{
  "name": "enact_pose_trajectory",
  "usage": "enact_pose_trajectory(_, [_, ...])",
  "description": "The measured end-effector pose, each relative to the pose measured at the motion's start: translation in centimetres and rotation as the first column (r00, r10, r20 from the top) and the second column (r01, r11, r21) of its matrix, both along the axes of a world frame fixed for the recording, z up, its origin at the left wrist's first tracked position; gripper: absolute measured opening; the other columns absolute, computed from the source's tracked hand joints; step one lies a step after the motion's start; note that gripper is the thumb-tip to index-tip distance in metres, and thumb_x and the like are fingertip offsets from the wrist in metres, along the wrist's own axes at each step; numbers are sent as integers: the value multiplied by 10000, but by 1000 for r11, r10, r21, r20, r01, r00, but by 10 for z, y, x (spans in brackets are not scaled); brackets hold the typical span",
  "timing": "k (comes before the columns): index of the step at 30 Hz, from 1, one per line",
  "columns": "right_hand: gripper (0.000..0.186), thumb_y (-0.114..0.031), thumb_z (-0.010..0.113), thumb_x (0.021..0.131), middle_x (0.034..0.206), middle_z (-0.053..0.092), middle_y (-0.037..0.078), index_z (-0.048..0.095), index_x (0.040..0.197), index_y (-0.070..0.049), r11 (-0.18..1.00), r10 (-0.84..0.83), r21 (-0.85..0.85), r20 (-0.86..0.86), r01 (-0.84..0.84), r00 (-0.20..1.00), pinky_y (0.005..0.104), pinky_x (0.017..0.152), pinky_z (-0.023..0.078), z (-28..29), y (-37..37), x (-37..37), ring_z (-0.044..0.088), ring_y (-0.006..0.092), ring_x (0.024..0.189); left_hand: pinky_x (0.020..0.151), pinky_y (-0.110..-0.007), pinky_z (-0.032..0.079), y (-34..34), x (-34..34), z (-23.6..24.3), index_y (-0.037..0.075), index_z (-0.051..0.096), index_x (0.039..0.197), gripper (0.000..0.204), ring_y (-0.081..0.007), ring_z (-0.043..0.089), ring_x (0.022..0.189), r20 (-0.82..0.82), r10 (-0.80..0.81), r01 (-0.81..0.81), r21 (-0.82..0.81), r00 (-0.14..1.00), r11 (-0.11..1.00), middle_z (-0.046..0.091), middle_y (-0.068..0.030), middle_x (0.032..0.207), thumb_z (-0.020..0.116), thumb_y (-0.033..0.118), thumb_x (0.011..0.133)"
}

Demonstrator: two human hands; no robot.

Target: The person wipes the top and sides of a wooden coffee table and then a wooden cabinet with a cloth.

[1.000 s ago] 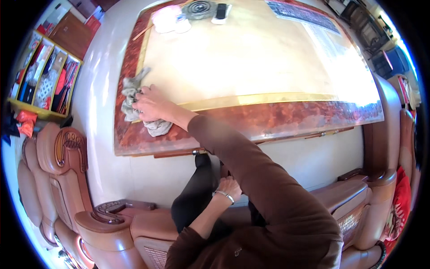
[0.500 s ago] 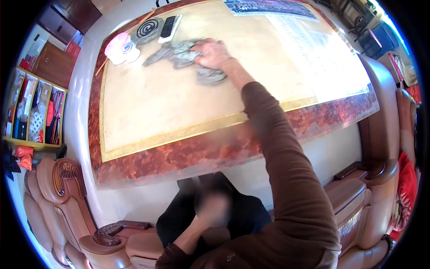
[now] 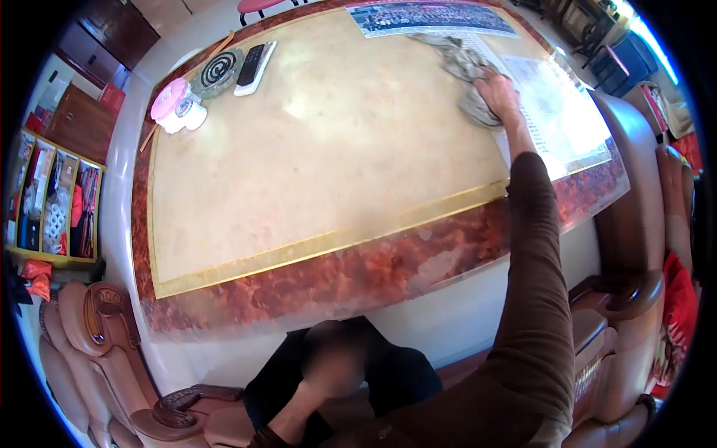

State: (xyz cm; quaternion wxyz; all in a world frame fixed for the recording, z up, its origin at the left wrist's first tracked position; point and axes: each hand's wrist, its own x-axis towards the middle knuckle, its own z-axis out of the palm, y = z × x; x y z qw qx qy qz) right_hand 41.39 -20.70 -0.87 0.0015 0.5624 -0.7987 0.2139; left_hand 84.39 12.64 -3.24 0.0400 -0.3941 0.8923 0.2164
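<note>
– Living room: pale floor, brown leather armchair [image 3: 93, 325] at left. Principal surface: table [image 3: 321, 164], cream centre, gold band, marbled red border. Set out on top?

– Far left: mosquito coil [image 3: 218, 69] in a grey dish [image 3: 199, 87], black remote control [image 3: 253, 66] on a white holder [image 3: 267, 58], pink-topped white container [image 3: 170, 100]. Grouped there presumably for tidiness. Far edge and right: wide group photograph [image 3: 429, 18], white printed sheets [image 3: 559, 104]; laid flat, perhaps beneath a clear cover for protection.

– And in hand?

– Right hand [image 3: 498, 95]: one grey cloth [image 3: 461, 61]. Fingers curled over the right side, holding fabric against the table; likely gathered for a firmer hold. Arm outstretched, evidently to span so broad a top.

– Left hand [image 3: 332, 369]?

– Low, at the lap, against black trousers [image 3: 403, 377]; blurred. Fingers wide or narrow: cannot tell. Probably at rest, unneeded for a one-handed hold.

– Cloth: location, condition?

– Right half of the table, near the photograph, overlapping the printed sheets' left edge. Limp, crumpled, unevenly folded; mottled light and dark grey, with a thin end trailing far left.
</note>
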Motion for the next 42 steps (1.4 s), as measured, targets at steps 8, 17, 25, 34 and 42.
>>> enact_pose_trajectory(8, [509, -381, 488, 767, 1344, 410, 58, 500, 1242, -198, 977, -206, 52, -44, 208, 978, 489, 967, 346, -6, 148, -72, 367, 360, 1215, 561, -398, 458, -2, 13, -31, 23, 595, 729, 124, -279, 546, 608, -12, -35, 36, 213, 999, 976, 565, -141, 672, 503, 104, 740])
enact_pose_trajectory(17, [476, -338, 493, 723, 1243, 502, 86, 573, 1151, -145, 971, -226, -1, -314, 238, 922, 450, 951, 373, -8, 222, 14, 416, 320, 1187, 584, -385, 449, 9, 14, -62, 48, 562, 768, 101, -248, 526, 626, -86, -143, 145, 13, 986, 989, 556, -103, 726, 469, 87, 765])
enact_pose_trajectory(25, [483, -346, 523, 718, 1202, 489, 82, 551, 1155, -141, 973, 225, 95, -163, -212, 961, 492, 913, 381, -17, 195, 213, 402, 315, 1164, 771, -293, 449, 1, 22, -107, 44, 425, 1232, 362, -162, 529, 816, -390, -36, 82, 101, 920, 992, 532, -51, 967, 447, 131, 882])
enact_pose_trajectory(34, [600, -395, 494, 751, 1259, 389, 188, 448, 1243, -56, 738, 666, 224, -91, -636, 740, 553, 975, 270, -2, 207, 447, 262, 389, 1243, 898, -341, 395, 15, 36, -86, 17, 364, 1272, 466, -230, 479, 1070, -421, 64, -72, -2, 905, 997, 475, -128, 1184, 497, 113, 836])
enact_pose_trajectory(42, [432, -321, 587, 702, 1124, 503, 168, 606, 1042, -54, 447, 875, -126, -145, -886, 462, 487, 832, 339, -15, 247, 557, 354, 377, 1129, 808, -419, 438, -12, 34, -47, -24, 529, 1058, 410, -373, 539, 970, 28, -85, 73, 301, 996, 951, 560, -243, 1036, 632, 250, 772])
